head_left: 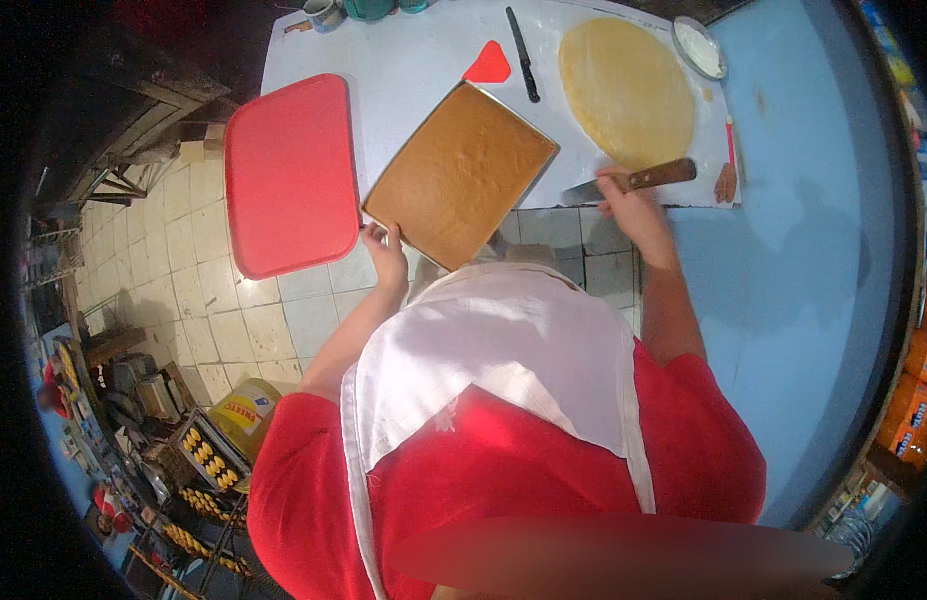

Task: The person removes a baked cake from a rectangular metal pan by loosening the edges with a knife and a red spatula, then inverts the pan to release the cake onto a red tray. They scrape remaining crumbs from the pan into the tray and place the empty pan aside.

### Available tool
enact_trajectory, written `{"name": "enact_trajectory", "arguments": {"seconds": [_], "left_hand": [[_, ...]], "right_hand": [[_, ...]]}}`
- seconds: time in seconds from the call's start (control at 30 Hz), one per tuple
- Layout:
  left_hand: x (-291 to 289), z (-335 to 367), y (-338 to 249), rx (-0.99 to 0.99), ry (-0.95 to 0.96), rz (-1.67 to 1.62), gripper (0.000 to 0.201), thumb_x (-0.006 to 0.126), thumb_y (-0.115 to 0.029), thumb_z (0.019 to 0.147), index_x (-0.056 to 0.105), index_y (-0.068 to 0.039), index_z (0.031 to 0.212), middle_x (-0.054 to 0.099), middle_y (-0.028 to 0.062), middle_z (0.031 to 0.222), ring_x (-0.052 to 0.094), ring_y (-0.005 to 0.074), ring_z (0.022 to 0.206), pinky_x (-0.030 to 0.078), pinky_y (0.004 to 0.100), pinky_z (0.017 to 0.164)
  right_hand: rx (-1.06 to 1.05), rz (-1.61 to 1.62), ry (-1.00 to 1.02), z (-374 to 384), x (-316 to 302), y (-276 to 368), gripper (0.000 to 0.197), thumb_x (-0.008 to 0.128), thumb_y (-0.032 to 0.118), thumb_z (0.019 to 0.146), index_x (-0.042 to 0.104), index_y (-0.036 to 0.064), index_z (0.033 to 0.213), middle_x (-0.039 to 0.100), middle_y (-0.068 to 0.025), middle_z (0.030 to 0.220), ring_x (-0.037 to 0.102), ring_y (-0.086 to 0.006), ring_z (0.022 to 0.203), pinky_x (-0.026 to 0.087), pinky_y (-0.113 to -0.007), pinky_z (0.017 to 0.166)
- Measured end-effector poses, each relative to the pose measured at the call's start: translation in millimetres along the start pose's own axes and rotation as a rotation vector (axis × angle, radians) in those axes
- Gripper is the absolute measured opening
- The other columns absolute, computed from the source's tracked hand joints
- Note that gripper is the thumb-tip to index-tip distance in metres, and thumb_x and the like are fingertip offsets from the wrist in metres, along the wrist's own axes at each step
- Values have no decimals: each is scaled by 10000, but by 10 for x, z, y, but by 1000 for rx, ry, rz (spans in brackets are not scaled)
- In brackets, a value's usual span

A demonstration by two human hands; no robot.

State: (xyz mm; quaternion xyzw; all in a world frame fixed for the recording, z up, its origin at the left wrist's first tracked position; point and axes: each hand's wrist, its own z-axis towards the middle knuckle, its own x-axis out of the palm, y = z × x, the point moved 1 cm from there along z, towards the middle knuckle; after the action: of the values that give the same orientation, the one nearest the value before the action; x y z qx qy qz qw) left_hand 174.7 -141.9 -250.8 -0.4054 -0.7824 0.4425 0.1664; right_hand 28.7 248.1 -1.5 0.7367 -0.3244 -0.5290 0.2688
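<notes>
My left hand (386, 250) grips the near left corner of a rectangular metal baking pan (543, 168). A flat brown sheet cake (463, 170) fills the pan, which sits turned at an angle and reaches over the table's front edge. To the right of the pan, my right hand (628, 203) is closed around a wooden-handled spatula (665, 174) near the base of its handle. The metal blade points left, toward the pan, and my fingers partly hide it. Beyond that hand lies a round, pale yellow sheet of dough (628, 90).
On the left a red tray (291, 180) overhangs the white table (423, 60). Behind the pan lie a red scraper (489, 64) and a black-handled knife (522, 55). A bowl of white powder (699, 48) stands far right, near a small brush (726, 165). A blue wall (793, 200) borders the right side.
</notes>
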Motion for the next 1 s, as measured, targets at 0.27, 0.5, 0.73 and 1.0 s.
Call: {"name": "enact_trajectory", "arguments": {"seconds": [0.27, 0.5, 0.73, 1.0], "left_hand": [[-282, 648, -724, 709, -13, 501, 478, 612, -410, 1068, 668, -34, 1358, 666, 230, 1319, 590, 406, 1263, 439, 501, 1084], [-27, 219, 26, 445, 132, 526, 493, 468, -362, 1140, 640, 0, 1427, 677, 294, 1268, 634, 448, 1207, 501, 499, 1039], [128, 466, -287, 360, 129, 171, 609, 533, -349, 1115, 474, 68, 1555, 616, 284, 1436, 599, 343, 1341, 461, 419, 1138], [636, 1185, -664, 548, 58, 208, 535, 431, -306, 1143, 472, -49, 1610, 601, 232, 1508, 566, 399, 1401, 418, 460, 1192]], "right_hand": [[-66, 34, 106, 889, 634, -9, 306, 635, 355, 1053, 727, 117, 1221, 764, -93, 884, 758, -169, 786, 592, -360, 734], [-223, -26, 73, 1394, 948, 409, 284, 629, 292, 1078, 711, 91, 1262, 737, -78, 921, 703, -148, 791, 577, -345, 746], [-582, -57, -160, 1478, 1005, 705, 301, 589, 301, 1075, 717, 98, 1257, 772, -200, 1088, 742, -407, 1016, 575, -460, 884], [-488, -337, -144, 1536, 1207, 1037, 299, 588, 317, 1051, 711, 134, 1254, 773, -181, 1114, 738, -403, 1034, 576, -477, 895]]}}
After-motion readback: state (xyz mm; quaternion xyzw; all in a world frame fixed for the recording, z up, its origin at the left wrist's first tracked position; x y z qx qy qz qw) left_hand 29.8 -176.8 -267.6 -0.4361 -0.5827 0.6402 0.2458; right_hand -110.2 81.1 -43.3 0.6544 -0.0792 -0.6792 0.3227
